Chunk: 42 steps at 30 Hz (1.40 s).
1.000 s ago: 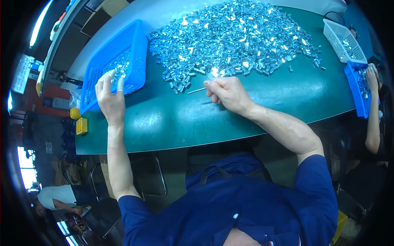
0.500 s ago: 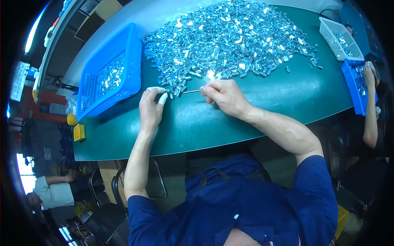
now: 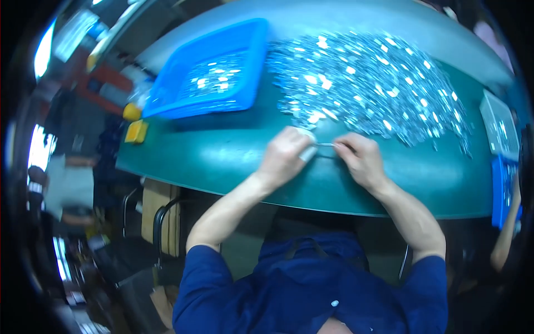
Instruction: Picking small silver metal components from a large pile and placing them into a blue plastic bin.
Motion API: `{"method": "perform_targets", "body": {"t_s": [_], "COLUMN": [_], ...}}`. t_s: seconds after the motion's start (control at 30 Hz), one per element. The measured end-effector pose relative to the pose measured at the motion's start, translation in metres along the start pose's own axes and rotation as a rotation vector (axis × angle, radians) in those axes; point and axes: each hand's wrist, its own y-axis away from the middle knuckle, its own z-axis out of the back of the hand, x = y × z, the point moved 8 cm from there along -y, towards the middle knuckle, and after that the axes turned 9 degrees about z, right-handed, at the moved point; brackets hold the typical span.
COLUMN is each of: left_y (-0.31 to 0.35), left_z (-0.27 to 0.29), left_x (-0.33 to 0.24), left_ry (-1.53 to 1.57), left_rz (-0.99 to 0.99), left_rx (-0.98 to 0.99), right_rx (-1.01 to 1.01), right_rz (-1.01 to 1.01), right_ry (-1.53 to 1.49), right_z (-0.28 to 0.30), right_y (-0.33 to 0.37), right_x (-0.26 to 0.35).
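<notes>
- nearest to us is a dark blue shirt (image 3: 389, 295), soft woven cloth in loose folds with a small, round, pale button (image 3: 335, 303); two bare forearms (image 3: 228, 209) reach from its short sleeves over the table (image 3: 222, 145).
- beyond them we see the left hand (image 3: 285, 153), fingers curled inward, smooth white covers (image 3: 307, 153) on its thumb and forefinger; these come close together at the left end of a thin rod (image 3: 325, 145), but blur keeps us from telling whether they grip it or some small piece.
- the right hand (image 3: 359, 157) is closed, its thumb and bent forefinger pinching the rod's right end.
- the rod, straight and metallic in its shine, spans the gap between the hands, nearly level, just on our side of the pile (image 3: 361, 83).
- the table under them is smooth and green with a soft sheen, its front edge bowed by the lens.
- past the hands we find the pile itself, a broad spread of small, hard, silvery pieces, blurred into short streaks and bright glints.
- left of it stands a blue plastic basket (image 3: 257, 61), rectangular and high-walled, with more shiny pieces (image 3: 217, 80) inside.
- farther left we see a small, boxy yellow container (image 3: 136, 132) and a rounded yellow object (image 3: 132, 112).
- toward the right rim are a pale basket (image 3: 492, 122) and a blue tray (image 3: 498, 192), with a co-worker's forearm (image 3: 503, 245) beside the tray.
- at far left we make out a blurred person (image 3: 69, 183) in pale cloth.
</notes>
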Motion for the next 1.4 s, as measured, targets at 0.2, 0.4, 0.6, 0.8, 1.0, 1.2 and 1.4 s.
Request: {"method": "perform_targets", "body": {"t_s": [0.2,0.4,0.6,0.8,1.0,1.2,1.4], "left_y": [0.029,0.045,0.044,0.044,0.045,0.046,0.044], "left_z": [-0.02,-0.018,-0.029,-0.024,-0.025,-0.032,-0.034], "left_x": [0.011,0.003,0.016,0.014,0.014,0.016,0.015], "left_ry": [0.205,0.404,0.474,0.48,0.557,0.561,0.536], "left_rz": [0.074,0.251,0.284,0.204,0.278,0.311,0.187], "left_rx": [-0.109,-0.063,-0.018,-0.11,-0.058,-0.06,-0.145], "right_rx": [0.07,0.148,0.157,0.22,0.174,0.098,0.193], "right_rz": [-0.055,-0.038,-0.016,-0.168,-0.202,-0.085,-0.15], "right_ry": [0.053,-0.024,-0.062,-0.05,-0.075,-0.098,-0.036], "right_z": [-0.005,-0.018,-0.023,-0.028,-0.028,-0.018,-0.023], "right_y": [0.013,0.018,0.012,0.017,0.02,0.015,0.02], "right_x": [-0.002,0.004,0.012,-0.008,-0.01,0.002,-0.017]}}
